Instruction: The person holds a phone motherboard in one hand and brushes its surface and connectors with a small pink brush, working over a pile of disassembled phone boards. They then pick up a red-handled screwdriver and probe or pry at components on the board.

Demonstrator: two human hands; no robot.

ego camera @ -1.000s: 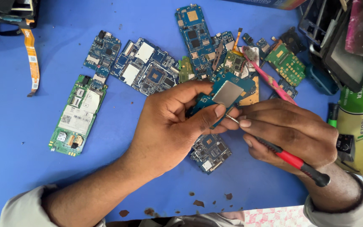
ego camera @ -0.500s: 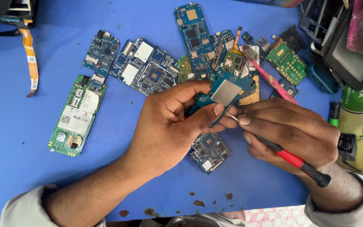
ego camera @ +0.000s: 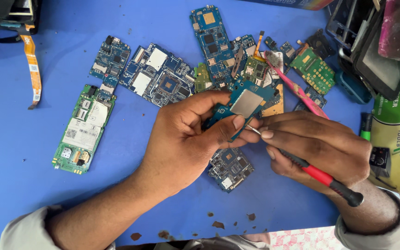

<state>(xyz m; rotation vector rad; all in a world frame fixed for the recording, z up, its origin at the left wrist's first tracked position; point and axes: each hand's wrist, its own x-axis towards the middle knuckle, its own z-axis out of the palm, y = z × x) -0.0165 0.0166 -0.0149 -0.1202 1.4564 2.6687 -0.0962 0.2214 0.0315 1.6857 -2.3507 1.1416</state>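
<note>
Blue circuit board (ego camera: 237, 109), square silver shield

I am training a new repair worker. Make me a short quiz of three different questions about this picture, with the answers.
1. True or false: the left hand pinches a blue circuit board with a silver shield.
2. What does the right hand hold? A) a red-handled screwdriver B) a brush C) a soldering iron
3. What colour is the long circuit board lying alone at the left on the blue table?

Key: 1 true; 2 A; 3 green.
</note>
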